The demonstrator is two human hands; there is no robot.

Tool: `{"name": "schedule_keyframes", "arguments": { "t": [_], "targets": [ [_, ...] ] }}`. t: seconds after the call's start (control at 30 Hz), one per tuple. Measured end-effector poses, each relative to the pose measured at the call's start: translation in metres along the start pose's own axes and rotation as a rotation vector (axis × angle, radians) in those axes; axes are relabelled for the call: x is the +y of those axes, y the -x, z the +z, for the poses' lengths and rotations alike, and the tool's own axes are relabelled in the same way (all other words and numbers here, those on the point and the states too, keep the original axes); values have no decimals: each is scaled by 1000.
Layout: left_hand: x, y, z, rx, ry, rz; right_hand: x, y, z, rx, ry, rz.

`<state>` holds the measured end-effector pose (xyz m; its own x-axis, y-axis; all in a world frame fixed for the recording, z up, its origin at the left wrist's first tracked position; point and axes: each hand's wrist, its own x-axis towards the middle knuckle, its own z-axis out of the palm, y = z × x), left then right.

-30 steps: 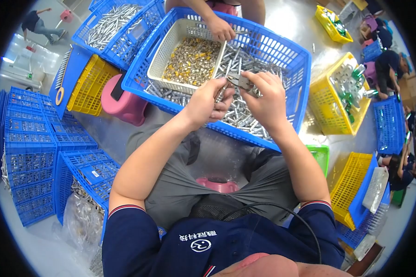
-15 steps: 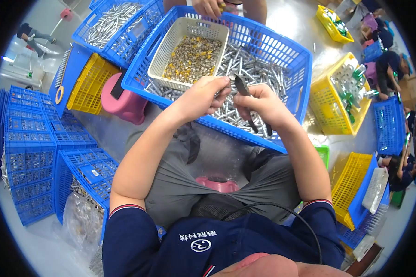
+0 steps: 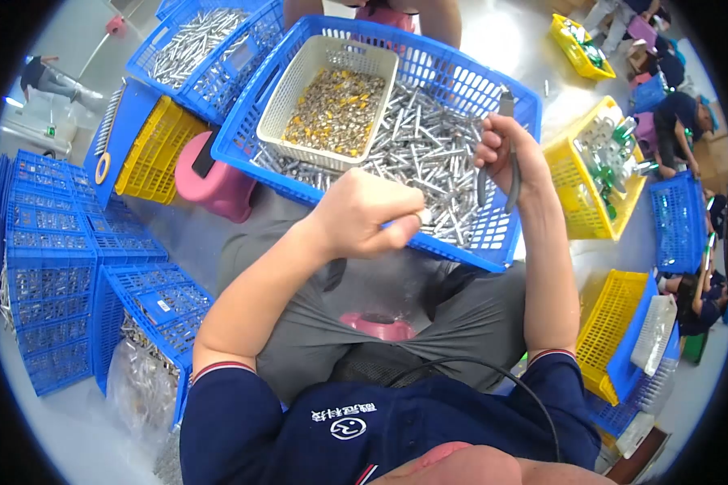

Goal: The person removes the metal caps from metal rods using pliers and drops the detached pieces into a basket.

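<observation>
My left hand is closed in a fist over the near side of a blue basket. A small pale spot shows at its fingertips, but what the fingers hold is hidden. Over the basket's right side, my right hand grips pliers with dark handles, jaws pointing away from me. Below both hands lies a heap of silvery metal pins. Inside the blue basket, at its left, sits a cream basket holding many small metal and yellow pieces.
Another person's knees are at the far side. A pink stool and a yellow crate stand at left, near stacked blue crates. A yellow basket of green and clear parts stands at right. Other people work beyond.
My hands have separated: the left came nearer me, and the right moved right with the pliers, away from the left fingers. The other person's hands have left the far rim.
</observation>
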<state>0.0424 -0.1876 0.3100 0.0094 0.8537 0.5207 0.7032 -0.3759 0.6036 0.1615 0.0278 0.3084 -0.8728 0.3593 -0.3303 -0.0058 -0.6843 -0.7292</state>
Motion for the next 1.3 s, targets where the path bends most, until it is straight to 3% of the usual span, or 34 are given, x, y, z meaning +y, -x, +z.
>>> {"name": "schedule_keyframes", "arguments": {
  "t": [0.07,0.13,0.17,0.27,0.33,0.4,0.43,0.6,0.73,0.8,0.87,0.93,1.07,1.3],
  "targets": [
    [-7,0,3,117,100,-132,7,2,-1,53,119,-6],
    [-11,-2,6,204,230,-448,23,3,9,1,239,46],
    [-21,-3,15,363,383,-517,29,5,16,-52,301,71],
    [-30,-11,11,438,552,-584,46,11,38,-159,414,112],
    [-29,-14,8,424,490,-548,52,15,43,-217,444,173],
    [-22,-16,3,309,589,-639,54,16,44,-250,453,186],
    [-31,-13,10,348,686,-648,56,15,44,-247,453,185],
    [-41,-10,4,354,536,-529,56,17,47,-289,476,212],
    [-50,-9,-8,493,733,-618,59,21,52,-367,418,307],
    [-55,-8,-15,694,830,-689,66,20,51,-369,455,331],
    [-72,-2,-22,696,780,-704,71,17,52,-350,460,320],
    [-101,-2,-25,720,577,-848,67,17,53,-255,508,340],
    [-152,17,-12,660,483,-1043,80,5,40,-193,437,286],
    [-151,11,-13,608,424,-912,82,-4,34,-180,396,222]
  ]
}}
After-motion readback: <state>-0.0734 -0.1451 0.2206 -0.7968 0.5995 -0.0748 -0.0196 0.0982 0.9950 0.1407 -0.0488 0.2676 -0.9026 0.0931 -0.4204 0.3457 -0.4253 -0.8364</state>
